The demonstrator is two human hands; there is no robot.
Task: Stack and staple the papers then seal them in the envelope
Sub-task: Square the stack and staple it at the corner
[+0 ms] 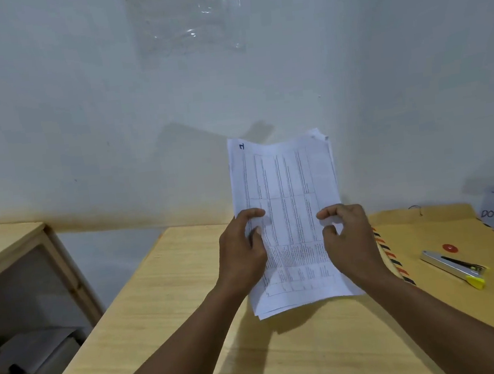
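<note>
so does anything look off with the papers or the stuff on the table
The papers held by the left hand and right hand are not squared: sheet edges fan out at the top right corner and along the bottom. The stapler lies on the envelope; nothing looks damaged.

I've got thin, matt printed papers (288, 213) here, over a pale, grained wooden table (162, 317). There's a matt brown paper envelope (445, 227), a shiny metal stapler (451, 267) with a yellow plastic tip, and a glossy clear plastic sheet (185, 19).
</note>
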